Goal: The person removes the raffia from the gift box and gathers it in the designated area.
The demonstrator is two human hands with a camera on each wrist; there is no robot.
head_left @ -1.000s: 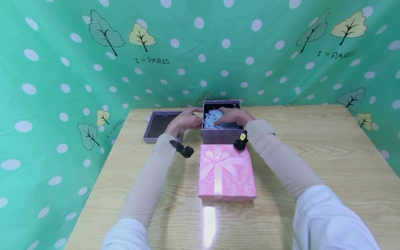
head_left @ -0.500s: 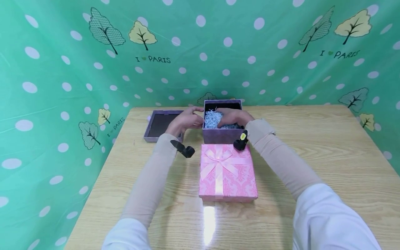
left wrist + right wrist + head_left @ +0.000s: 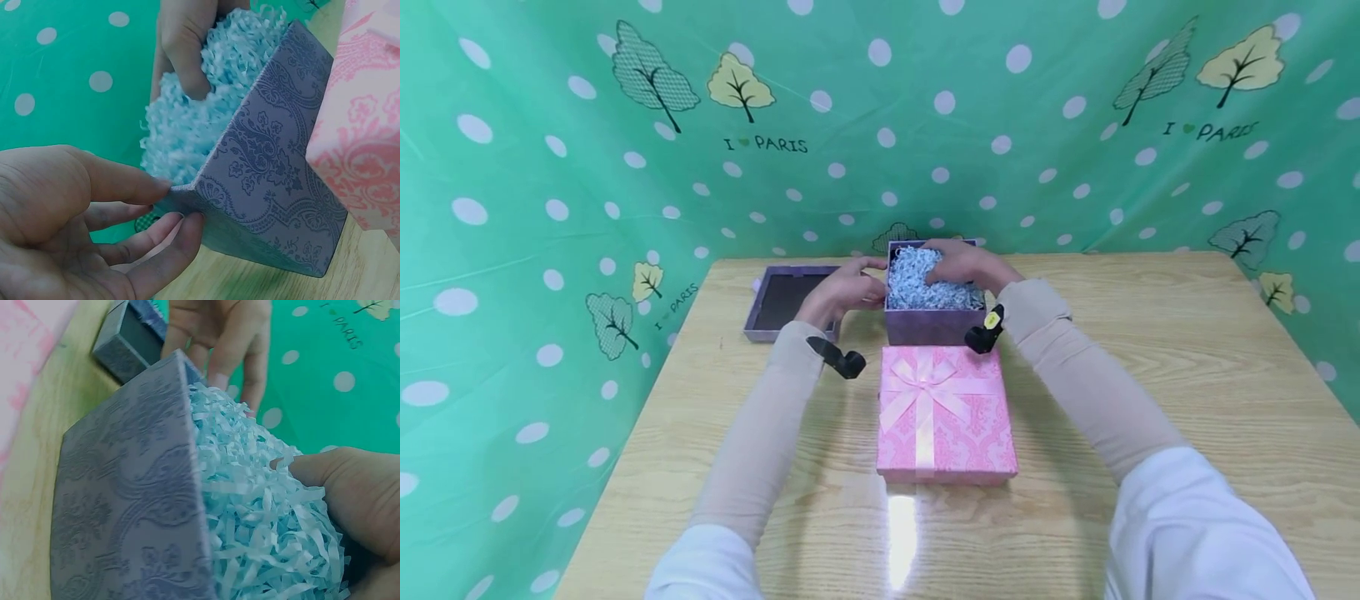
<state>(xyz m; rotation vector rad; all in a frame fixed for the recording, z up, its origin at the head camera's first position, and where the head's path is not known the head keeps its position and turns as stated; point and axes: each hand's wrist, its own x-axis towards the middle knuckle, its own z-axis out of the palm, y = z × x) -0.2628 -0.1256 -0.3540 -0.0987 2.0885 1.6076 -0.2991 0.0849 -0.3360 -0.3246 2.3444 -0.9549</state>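
Note:
A purple patterned box (image 3: pixel 934 328) stands at the back of the table. Pale blue shredded paper (image 3: pixel 917 279) bulges up to its rim and above it. My right hand (image 3: pixel 966 263) grips the shreds, its thumb (image 3: pixel 312 467) sunk into them and its fingers behind the mass, partly hidden. On the box's left side, my left hand (image 3: pixel 846 290) touches the wall near the front corner with extended, slightly bent fingers (image 3: pixel 125 181). In front of the box lies a closed pink gift box (image 3: pixel 946 417) with a ribbon bow.
The purple lid (image 3: pixel 786 302) lies upturned left of the box, just beyond my left wrist. A green dotted curtain (image 3: pixel 880 150) hangs right behind the table's back edge. Bare wooden table (image 3: pixel 1172 333) stretches to the right.
My right hand has come up and slightly right from deep inside the box. The shredded paper has risen with it and now covers the dark interior. My left hand has stayed put.

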